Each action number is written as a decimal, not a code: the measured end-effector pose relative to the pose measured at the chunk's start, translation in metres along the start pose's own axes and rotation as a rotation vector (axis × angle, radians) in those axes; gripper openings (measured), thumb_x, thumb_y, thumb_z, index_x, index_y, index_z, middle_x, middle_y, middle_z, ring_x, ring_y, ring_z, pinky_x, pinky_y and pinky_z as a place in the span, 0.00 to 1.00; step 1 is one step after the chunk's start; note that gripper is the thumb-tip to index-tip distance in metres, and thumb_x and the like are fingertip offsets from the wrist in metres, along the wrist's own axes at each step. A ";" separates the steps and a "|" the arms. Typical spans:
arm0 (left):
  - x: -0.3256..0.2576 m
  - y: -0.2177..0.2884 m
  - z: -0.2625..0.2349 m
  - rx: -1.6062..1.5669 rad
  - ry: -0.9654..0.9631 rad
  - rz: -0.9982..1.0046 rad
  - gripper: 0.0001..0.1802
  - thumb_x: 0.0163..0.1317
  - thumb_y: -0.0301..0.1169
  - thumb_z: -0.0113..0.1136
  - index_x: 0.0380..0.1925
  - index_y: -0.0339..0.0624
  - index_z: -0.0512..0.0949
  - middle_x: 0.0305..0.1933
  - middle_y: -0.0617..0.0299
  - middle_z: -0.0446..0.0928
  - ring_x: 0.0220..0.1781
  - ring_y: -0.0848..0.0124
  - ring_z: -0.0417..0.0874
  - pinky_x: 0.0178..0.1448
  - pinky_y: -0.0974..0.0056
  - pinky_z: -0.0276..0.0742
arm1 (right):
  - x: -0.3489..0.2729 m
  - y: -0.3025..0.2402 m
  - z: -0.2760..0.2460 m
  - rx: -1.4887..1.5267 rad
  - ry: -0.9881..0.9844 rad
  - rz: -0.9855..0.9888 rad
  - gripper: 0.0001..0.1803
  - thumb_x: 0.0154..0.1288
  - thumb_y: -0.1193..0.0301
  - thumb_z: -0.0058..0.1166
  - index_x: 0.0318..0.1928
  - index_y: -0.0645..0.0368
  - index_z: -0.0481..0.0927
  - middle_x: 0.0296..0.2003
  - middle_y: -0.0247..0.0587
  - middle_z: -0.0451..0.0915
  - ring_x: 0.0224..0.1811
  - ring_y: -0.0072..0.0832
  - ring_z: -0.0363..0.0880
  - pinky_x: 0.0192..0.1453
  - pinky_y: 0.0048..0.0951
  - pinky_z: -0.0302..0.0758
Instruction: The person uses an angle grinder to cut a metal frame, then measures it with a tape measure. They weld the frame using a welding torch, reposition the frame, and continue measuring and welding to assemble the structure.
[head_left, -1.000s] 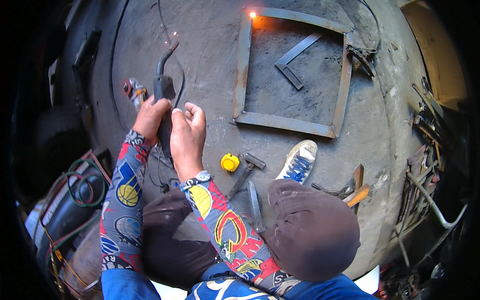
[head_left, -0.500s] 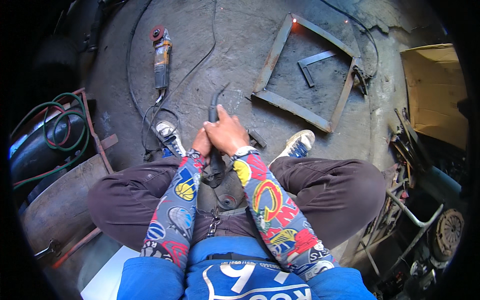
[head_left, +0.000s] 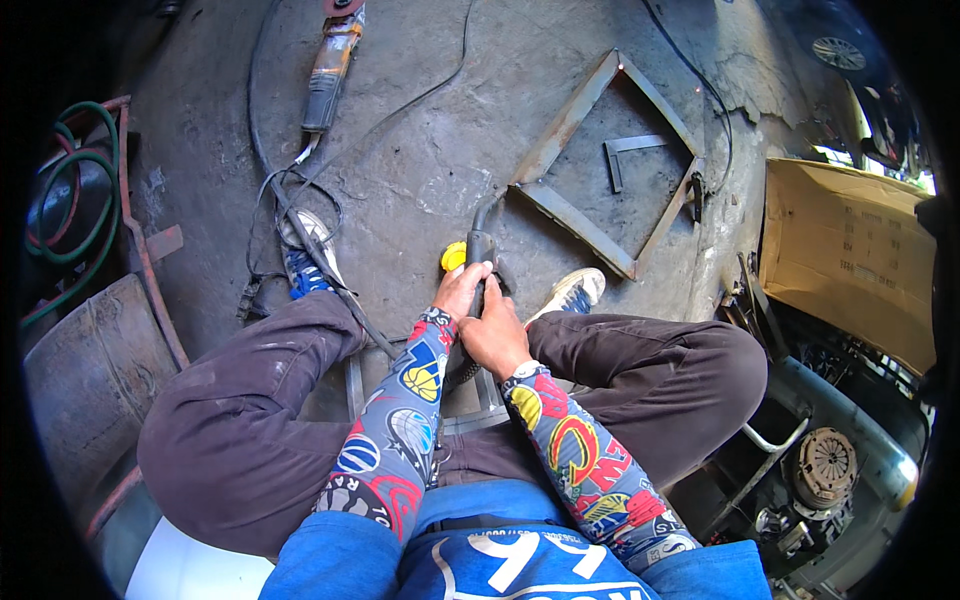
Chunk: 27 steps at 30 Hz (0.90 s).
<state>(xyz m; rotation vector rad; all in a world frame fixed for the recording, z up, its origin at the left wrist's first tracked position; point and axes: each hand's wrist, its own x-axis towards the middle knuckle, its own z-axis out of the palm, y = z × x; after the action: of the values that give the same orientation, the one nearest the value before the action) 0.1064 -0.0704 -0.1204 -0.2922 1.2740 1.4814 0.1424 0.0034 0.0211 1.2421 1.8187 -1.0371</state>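
Both my hands are closed around the black handle of a welding torch. My left hand grips it from the left, and my right hand wraps it from the right and nearer to me. The torch's bent neck points away from me, its tip close to the near left corner of a square metal frame on the floor. A small glowing spot shows at the frame's far corner. Inside the frame lies an L-shaped steel square. Just beyond my left fingers is a round yellow object, partly hidden.
An angle grinder lies on the concrete at far left. Cables run past my left shoe. Green and red hoses hang beside a rusty cylinder at left. A cardboard box and a round metal clutch part are at right.
My hands have carried the torch to the right, its tip now near the frame's near left corner. The yellow object has come into sight. The glow at the far corner has dimmed. The view has shifted.
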 end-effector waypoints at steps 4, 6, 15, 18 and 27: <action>0.004 -0.002 0.003 -0.072 0.000 -0.089 0.22 0.70 0.43 0.60 0.54 0.41 0.86 0.43 0.70 0.82 0.42 0.78 0.78 0.51 0.68 0.74 | 0.000 -0.002 0.002 -0.047 0.081 -0.003 0.49 0.60 0.62 0.56 0.81 0.57 0.54 0.64 0.69 0.73 0.64 0.63 0.77 0.69 0.51 0.74; 0.007 -0.006 0.003 -0.118 0.004 -0.116 0.22 0.69 0.42 0.60 0.55 0.41 0.85 0.43 0.70 0.82 0.42 0.78 0.79 0.50 0.68 0.75 | 0.001 0.001 0.003 -0.051 0.087 -0.005 0.49 0.60 0.62 0.57 0.81 0.57 0.55 0.63 0.69 0.74 0.64 0.63 0.77 0.68 0.51 0.74; 0.007 -0.005 0.002 -0.221 -0.012 -0.147 0.18 0.66 0.40 0.63 0.50 0.42 0.84 0.38 0.67 0.82 0.39 0.76 0.81 0.47 0.67 0.77 | 0.007 0.013 0.009 -0.030 0.066 -0.091 0.46 0.64 0.64 0.55 0.79 0.62 0.53 0.64 0.70 0.72 0.62 0.66 0.78 0.67 0.55 0.75; 0.001 0.017 0.011 -0.086 0.043 -0.043 0.21 0.66 0.37 0.63 0.56 0.40 0.80 0.33 0.66 0.80 0.32 0.75 0.80 0.39 0.67 0.77 | 0.000 0.004 -0.003 -0.024 0.086 -0.178 0.44 0.65 0.65 0.54 0.78 0.65 0.52 0.66 0.70 0.70 0.60 0.65 0.78 0.65 0.56 0.76; 0.012 0.100 0.041 0.489 0.243 0.326 0.46 0.61 0.30 0.62 0.78 0.42 0.52 0.50 0.44 0.81 0.42 0.56 0.86 0.49 0.56 0.83 | -0.091 -0.021 -0.133 -0.409 -0.163 -0.991 0.39 0.65 0.61 0.62 0.71 0.66 0.66 0.57 0.62 0.79 0.57 0.57 0.82 0.59 0.53 0.79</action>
<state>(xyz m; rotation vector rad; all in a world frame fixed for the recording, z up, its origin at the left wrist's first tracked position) 0.0371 -0.0119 -0.0597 0.0678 1.9018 1.3701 0.1363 0.0816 0.1635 -0.0511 2.3810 -1.1036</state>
